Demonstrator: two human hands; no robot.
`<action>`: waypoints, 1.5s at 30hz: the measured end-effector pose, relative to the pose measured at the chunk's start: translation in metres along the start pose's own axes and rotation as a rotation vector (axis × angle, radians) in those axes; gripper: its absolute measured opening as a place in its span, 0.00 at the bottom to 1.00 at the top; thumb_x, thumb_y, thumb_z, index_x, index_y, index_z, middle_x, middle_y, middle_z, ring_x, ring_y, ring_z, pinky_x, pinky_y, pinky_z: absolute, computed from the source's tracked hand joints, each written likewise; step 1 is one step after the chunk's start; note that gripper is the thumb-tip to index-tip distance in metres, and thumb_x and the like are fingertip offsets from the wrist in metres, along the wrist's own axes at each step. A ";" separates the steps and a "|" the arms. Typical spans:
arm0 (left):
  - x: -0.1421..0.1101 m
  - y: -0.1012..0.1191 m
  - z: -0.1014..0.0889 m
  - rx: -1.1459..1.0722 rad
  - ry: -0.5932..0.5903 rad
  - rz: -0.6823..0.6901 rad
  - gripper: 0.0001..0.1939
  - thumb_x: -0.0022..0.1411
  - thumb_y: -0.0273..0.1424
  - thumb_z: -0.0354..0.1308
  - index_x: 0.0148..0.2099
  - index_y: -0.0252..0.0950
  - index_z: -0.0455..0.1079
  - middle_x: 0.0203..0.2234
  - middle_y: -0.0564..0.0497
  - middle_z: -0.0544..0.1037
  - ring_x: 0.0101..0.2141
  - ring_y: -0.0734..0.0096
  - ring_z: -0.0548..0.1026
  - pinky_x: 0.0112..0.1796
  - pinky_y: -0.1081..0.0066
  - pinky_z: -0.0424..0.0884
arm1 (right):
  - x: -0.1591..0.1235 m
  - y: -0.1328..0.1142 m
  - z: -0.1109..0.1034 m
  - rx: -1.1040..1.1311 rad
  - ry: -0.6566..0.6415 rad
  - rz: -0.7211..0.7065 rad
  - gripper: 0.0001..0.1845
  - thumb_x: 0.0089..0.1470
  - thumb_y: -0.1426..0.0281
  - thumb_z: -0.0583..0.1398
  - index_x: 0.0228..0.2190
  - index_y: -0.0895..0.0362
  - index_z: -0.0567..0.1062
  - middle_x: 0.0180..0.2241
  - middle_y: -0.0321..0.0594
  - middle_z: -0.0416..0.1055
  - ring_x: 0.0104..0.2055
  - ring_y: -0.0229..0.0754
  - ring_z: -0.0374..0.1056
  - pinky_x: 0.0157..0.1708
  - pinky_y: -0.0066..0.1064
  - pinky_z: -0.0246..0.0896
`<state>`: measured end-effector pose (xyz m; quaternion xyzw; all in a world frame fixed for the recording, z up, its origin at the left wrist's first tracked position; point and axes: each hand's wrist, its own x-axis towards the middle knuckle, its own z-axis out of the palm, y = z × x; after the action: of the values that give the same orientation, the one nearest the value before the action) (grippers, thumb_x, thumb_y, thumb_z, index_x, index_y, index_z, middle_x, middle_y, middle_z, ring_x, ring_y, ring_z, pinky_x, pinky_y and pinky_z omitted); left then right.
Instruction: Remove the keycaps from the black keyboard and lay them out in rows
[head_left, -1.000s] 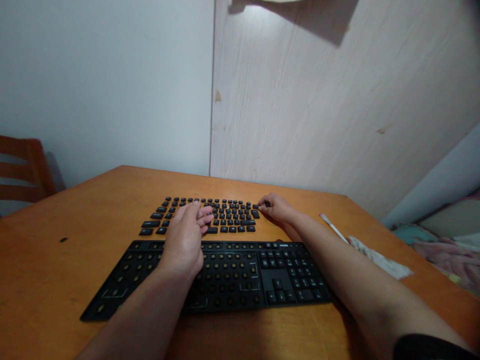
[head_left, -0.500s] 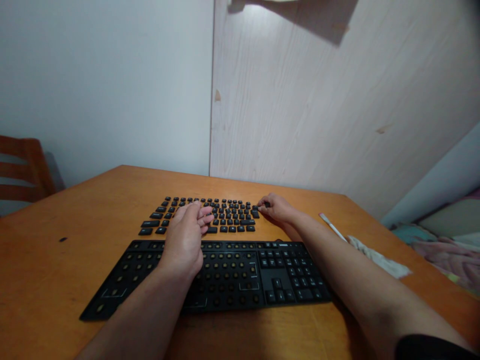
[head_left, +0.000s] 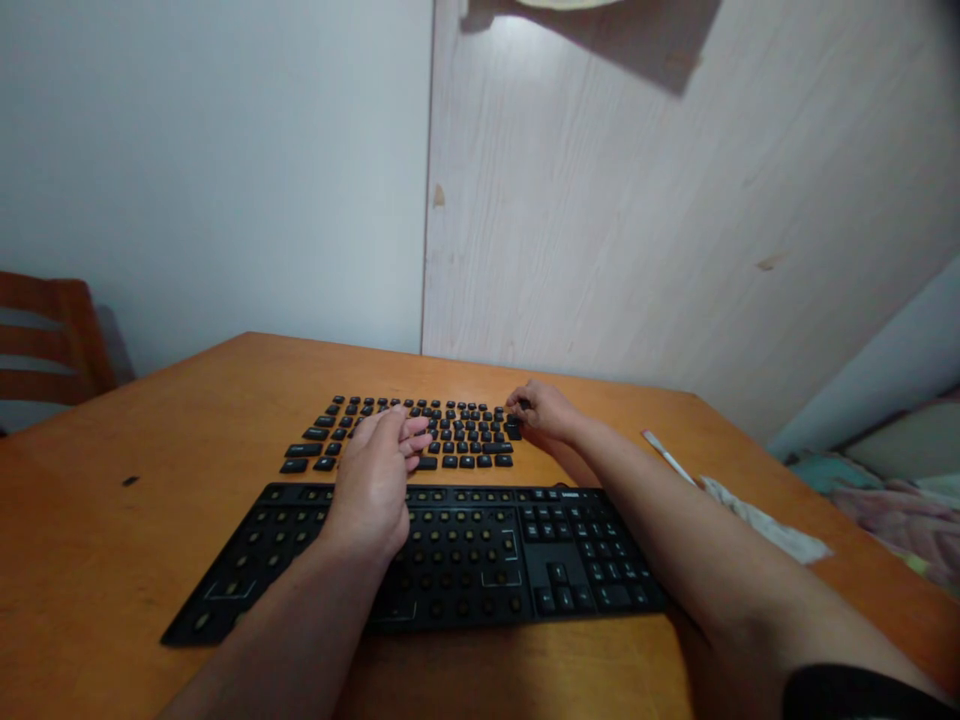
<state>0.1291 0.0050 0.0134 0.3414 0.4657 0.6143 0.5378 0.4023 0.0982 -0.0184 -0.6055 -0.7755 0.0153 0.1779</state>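
A black keyboard [head_left: 559,550] lies on the table in front of me. Its main section is stripped of caps and shows rows of pale switch posts, while the arrow and number keys at the right are in place. Behind it the loose black keycaps [head_left: 465,461] are laid out in rows. My left hand [head_left: 379,460] hovers over the keyboard's back edge and hides part of these rows; its fingers are loosely bent and apart, with nothing visible in them. At the back right end of the rows, my right hand [head_left: 546,408] pinches a small black keycap [head_left: 525,405].
A single black piece [head_left: 130,481] lies on the table at the left. To the right are a white brush-like stick [head_left: 667,456] and a crumpled pale cloth [head_left: 765,520]. A wooden chair [head_left: 49,340] stands at the far left, and a wall rises behind the table.
My right hand has lifted slightly and shifted a little left at the end of the keycap rows, and a dark cap now shows between its fingers. My left hand has hardly moved.
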 end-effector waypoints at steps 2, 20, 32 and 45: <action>0.000 0.000 -0.001 0.003 -0.002 -0.001 0.17 0.55 0.43 0.59 0.42 0.36 0.71 0.38 0.46 0.80 0.33 0.70 0.76 0.32 0.72 0.64 | 0.005 -0.002 0.000 0.003 -0.009 0.003 0.08 0.54 0.72 0.61 0.35 0.58 0.80 0.33 0.43 0.73 0.33 0.40 0.66 0.34 0.28 0.57; 0.003 -0.004 -0.002 0.014 -0.011 -0.019 0.17 0.56 0.42 0.59 0.43 0.37 0.71 0.38 0.47 0.80 0.33 0.70 0.75 0.34 0.70 0.64 | 0.030 -0.010 0.006 0.042 -0.119 -0.044 0.06 0.53 0.75 0.62 0.31 0.58 0.80 0.29 0.40 0.78 0.30 0.38 0.69 0.30 0.27 0.57; 0.001 -0.003 -0.002 0.015 -0.027 -0.016 0.15 0.55 0.41 0.61 0.41 0.37 0.71 0.37 0.48 0.79 0.33 0.72 0.75 0.31 0.73 0.62 | 0.031 -0.010 0.007 0.006 -0.122 0.037 0.03 0.52 0.72 0.63 0.29 0.56 0.80 0.30 0.41 0.78 0.32 0.39 0.71 0.30 0.27 0.58; 0.001 -0.005 -0.003 0.018 -0.043 -0.002 0.16 0.55 0.41 0.61 0.41 0.36 0.71 0.37 0.48 0.78 0.33 0.72 0.74 0.32 0.73 0.63 | 0.031 -0.006 0.000 -0.014 -0.050 0.143 0.08 0.54 0.66 0.61 0.28 0.58 0.77 0.29 0.44 0.76 0.29 0.39 0.67 0.27 0.27 0.54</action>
<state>0.1282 0.0059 0.0073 0.3590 0.4599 0.6020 0.5452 0.3906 0.1259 -0.0086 -0.6601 -0.7345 0.0375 0.1526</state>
